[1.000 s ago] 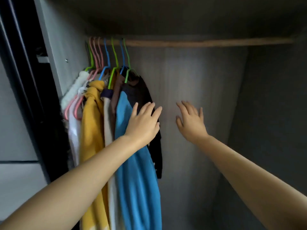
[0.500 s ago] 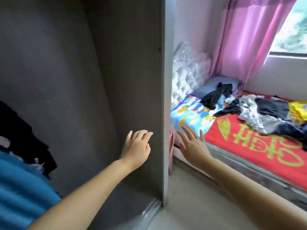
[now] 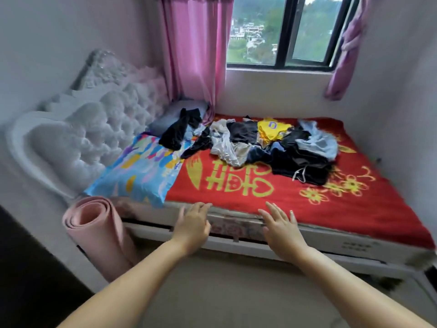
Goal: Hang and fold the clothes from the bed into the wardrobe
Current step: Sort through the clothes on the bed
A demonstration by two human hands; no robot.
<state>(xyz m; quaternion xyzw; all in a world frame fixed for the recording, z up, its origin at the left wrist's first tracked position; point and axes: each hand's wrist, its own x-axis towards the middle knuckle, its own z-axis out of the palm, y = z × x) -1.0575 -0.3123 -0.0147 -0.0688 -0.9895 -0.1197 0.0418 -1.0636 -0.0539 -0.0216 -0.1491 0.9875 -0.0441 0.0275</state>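
Both hands, left (image 3: 192, 227) and right (image 3: 281, 224), reach out flat and empty at six o'clock. The clothes (image 3: 264, 144) lie heaped at twelve o'clock on the bed (image 3: 236, 192), above its yellow double-happiness character (image 3: 238, 179).

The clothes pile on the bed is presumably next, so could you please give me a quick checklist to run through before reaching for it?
1. Left hand free, fingers straight: ok.
2. Right hand free: ok.
3. Clothes pile in view on the red bedspread: ok.
4. Pile within reach: not ok; both hands are only at the bed's near edge.
5. Single garment to pick: cannot tell; the pieces overlap.
6. Hanger ready: cannot tell; none in view.
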